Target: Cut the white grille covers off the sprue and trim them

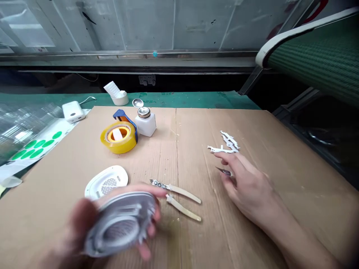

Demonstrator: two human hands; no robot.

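My left hand (84, 228) grips a grey oval plastic part (120, 224) with a perforated centre, held tilted above the cardboard; the hand is blurred by motion. A similar white oval part (106, 182) lies flat just behind it. My right hand (246, 183) rests on the cardboard with its fingers stretched toward white plastic scrap pieces (226, 145). A small dark blade tip (223, 171) shows at the fingers; I cannot tell whether the hand holds it. Cutting pliers (179, 198) with beige handles lie between the hands.
A cardboard sheet (280, 157) covers the green bench. At the back stand a yellow tape roll (119, 137) in a blue dispenser, a white pump bottle (146, 121), a small white cup (120, 98) and a white box (73, 111). Green sticker sheets (36, 145) lie left. A conveyor belt (316, 56) rises right.
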